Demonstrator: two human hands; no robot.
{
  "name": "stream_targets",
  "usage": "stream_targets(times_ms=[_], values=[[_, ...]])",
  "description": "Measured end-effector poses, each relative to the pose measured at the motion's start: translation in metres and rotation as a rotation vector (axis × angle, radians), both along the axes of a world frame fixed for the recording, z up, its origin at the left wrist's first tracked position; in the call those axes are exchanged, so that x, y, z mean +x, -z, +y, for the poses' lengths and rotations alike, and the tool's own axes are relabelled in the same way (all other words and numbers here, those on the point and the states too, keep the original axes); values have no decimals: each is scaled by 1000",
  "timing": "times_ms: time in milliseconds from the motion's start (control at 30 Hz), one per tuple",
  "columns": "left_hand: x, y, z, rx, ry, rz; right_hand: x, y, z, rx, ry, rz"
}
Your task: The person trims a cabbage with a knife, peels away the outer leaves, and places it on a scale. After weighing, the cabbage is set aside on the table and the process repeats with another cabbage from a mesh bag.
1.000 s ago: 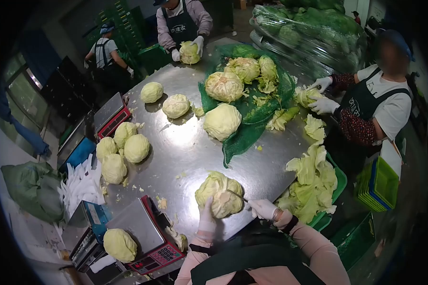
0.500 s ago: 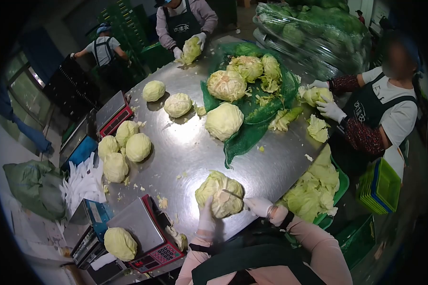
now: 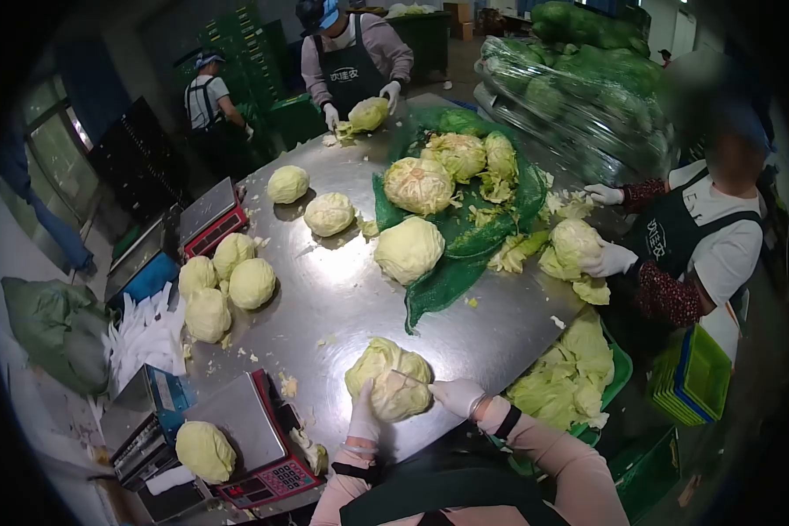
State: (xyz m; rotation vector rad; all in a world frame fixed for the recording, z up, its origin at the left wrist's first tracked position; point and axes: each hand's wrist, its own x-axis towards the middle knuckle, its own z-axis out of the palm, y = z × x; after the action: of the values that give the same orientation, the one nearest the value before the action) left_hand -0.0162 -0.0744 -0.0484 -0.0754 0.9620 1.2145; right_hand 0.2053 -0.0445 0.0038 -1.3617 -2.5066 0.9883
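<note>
A pale green cabbage lies on the steel table close in front of me, some of its outer leaves loose. Against its left side my left hand, in a white glove, is gripping it with the thumb up along the leaves. My right hand, also gloved, is closed around the handle of a knife. The blade lies across the top of the cabbage near its stem, and its tip overlaps the leaves.
Trimmed cabbages sit at the table's left, near a red scale bearing another cabbage. A green net with untrimmed heads lies mid-table. Right of me is a crate of leaves. Co-workers handle cabbages across the table.
The view has shifted slightly. My hands stay on the cabbage and knife, the blade still across its top. The co-worker at right now has one hand off their cabbage; the far one has lowered theirs.
</note>
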Motion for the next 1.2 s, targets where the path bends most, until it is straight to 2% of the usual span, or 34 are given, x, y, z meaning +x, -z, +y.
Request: stream_targets(times_ms=[33,100,133,167,200,233,300,367,400,533,600,733,800,900,1000,1067,1100,1133,1200], values=[[2,-7,1,12,12,0,3,-1,-2,12,12,0],[7,-18,2,97,21,93,7,-19,4,-499,266,86],[9,-25,2,101,-5,156,7,-16,7,-421,231,88],[6,-9,4,127,-50,154,9,-6,4,-343,193,95],[1,20,7,117,-50,198,12,10,8,-118,99,52],[-2,37,9,99,-39,242,10,24,10,92,-1,-142],[-4,37,13,117,-71,244,-2,-14,9,21,46,-228],[-8,55,14,63,-69,92,-6,-13,10,109,53,-253],[-6,45,11,40,-69,61,-8,-9,7,179,54,-261],[-7,57,15,80,-71,10,-8,-6,19,122,34,-262],[-4,52,14,100,-67,254,0,-8,29,-233,-37,-142],[5,34,12,161,-139,259,3,-15,32,-281,-32,-121],[6,18,11,50,-170,299,-3,-13,25,45,18,-178],[3,-1,11,52,-139,212,-13,-38,18,161,12,-315],[3,-7,9,59,-113,199,-8,-35,21,239,-11,-354],[1,7,9,75,-120,254,1,-35,31,279,26,-391],[0,9,10,46,-108,259,4,-56,33,326,-9,-409],[-1,12,10,31,-88,267,18,-34,41,382,-51,-427],[0,13,9,47,-112,282,31,-33,45,492,154,-181]])
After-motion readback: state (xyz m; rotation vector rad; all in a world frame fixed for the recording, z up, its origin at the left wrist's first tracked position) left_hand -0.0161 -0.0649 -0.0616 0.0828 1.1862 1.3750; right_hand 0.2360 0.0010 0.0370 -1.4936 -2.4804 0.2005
